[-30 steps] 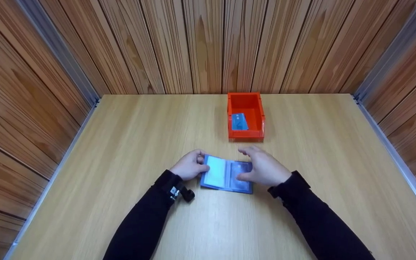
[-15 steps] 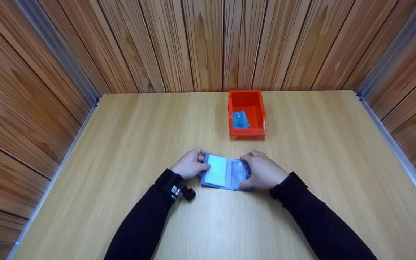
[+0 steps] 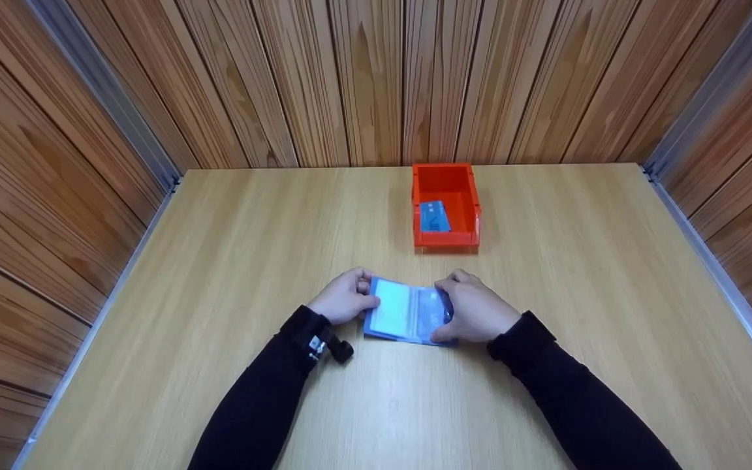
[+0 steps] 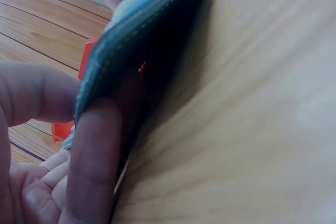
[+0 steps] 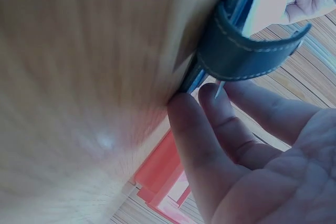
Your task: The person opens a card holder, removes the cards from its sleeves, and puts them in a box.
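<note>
A blue card holder (image 3: 390,308) with clear sleeves lies spread open on the table, between both hands. My left hand (image 3: 343,299) pinches its left cover; in the left wrist view, the thumb and a finger (image 4: 94,150) clasp the stitched edge, which is lifted off the tabletop. At the opposite side, my right hand (image 3: 480,310) holds the right edge, thumb at the near corner and fingers at the far one. Seen from the right wrist, a stitched strap (image 5: 244,53) curls up from that edge beside the fingertips (image 5: 184,111). A thin, clear edge shows at one fingertip.
Behind the holder stands an orange-red bin (image 3: 446,240) with a blue card (image 3: 434,217) inside, towards its left front. Wooden walls (image 3: 376,85) enclose the back and sides of the light wood table (image 3: 252,228).
The right hand has come down onto the right side of the card holder and its fingers have closed on the edge. The left hand keeps its hold. Over the last half second little differs.
</note>
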Demonstrator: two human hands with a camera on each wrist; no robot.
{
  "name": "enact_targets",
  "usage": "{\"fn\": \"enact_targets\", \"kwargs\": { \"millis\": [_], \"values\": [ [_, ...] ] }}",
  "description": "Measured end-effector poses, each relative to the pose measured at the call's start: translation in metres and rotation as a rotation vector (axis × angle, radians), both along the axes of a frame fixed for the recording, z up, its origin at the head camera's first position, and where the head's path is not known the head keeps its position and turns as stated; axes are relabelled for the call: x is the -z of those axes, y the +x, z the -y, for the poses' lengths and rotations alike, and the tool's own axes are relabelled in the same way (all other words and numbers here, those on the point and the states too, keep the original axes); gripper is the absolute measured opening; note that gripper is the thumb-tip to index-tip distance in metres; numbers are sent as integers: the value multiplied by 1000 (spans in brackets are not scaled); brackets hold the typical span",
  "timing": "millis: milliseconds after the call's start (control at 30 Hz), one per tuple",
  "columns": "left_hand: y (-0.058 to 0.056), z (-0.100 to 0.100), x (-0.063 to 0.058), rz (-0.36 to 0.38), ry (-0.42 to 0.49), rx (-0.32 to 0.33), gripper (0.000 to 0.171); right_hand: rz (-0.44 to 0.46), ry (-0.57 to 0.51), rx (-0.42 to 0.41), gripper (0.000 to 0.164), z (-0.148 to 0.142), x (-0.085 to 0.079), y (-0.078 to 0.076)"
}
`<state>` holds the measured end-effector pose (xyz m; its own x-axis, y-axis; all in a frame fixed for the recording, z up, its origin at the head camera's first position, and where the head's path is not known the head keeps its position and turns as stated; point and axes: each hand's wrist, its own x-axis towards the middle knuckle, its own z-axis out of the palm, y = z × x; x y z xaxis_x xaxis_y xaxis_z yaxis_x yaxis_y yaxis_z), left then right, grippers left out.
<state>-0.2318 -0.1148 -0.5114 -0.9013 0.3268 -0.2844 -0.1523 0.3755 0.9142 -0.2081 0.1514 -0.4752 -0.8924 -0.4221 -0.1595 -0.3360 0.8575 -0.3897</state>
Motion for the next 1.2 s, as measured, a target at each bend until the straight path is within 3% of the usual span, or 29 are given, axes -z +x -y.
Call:
{"fn": "enact_targets", "kwargs": {
  "millis": [533, 900, 1067, 1200],
  "values": [
    [0, -1, 0, 26, 38, -9, 34, -19, -94, 17, 90, 1, -1, 1],
    [0, -1, 1, 2, 37, -11, 38, -8, -215, 45, 87, 15, -16, 14],
    [1, -2, 2, -7, 54, -24, 33, -54, -288, -7, 90, 25, -16, 26],
    [2, -3, 1, 22, 93, -64, 28, -79, -283, -123, 84, 32, -11, 35]
  ]
}}
